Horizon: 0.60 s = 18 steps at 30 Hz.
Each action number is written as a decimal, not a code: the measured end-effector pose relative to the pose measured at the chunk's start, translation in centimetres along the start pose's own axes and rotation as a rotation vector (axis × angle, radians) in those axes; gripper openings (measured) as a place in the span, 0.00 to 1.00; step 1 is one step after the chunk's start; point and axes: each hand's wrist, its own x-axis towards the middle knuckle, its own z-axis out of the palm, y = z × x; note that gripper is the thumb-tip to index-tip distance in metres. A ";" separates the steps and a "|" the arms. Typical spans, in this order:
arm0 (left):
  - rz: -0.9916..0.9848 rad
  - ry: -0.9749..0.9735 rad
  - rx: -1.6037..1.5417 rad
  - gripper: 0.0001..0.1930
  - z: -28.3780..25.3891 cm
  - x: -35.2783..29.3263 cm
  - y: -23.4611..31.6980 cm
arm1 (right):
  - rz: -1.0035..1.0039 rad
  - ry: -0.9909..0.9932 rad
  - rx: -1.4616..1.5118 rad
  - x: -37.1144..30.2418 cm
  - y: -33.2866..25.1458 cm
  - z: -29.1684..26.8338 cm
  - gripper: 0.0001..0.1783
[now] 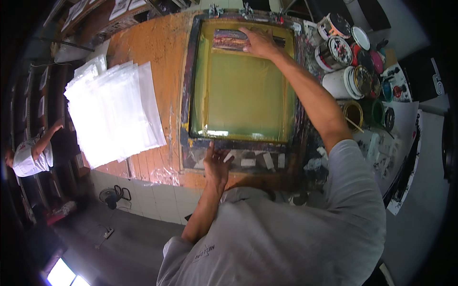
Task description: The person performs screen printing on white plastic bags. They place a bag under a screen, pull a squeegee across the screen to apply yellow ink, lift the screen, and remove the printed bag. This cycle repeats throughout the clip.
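Note:
A screen-printing frame (186, 114) with a dark border and yellow-green mesh lies on the wooden table in front of me. At its far end, my right hand (261, 43) is closed over a long squeegee (229, 40) whose face is streaked with dark and reddish ink. The squeegee lies crosswise on the mesh. By the frame's near edge is my left hand (217, 168), its fingers apart and partly curled. One digit reaches up to the border and appears to touch it. What lies under the frame is mostly hidden.
A spread stack of clear plastic sheets (112, 112) covers the table's left part. Paint tubs (334, 53) crowd the right side, with a stick in an open one (353, 114). Hinge clamps (246, 10) line the frame's far edge. Another person (33, 155) is at far left.

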 end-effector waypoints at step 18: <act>0.444 -0.823 0.034 0.10 8.3 -8.5 11.1 | -0.244 0.747 -0.133 -24.2 -17.2 -14.9 0.28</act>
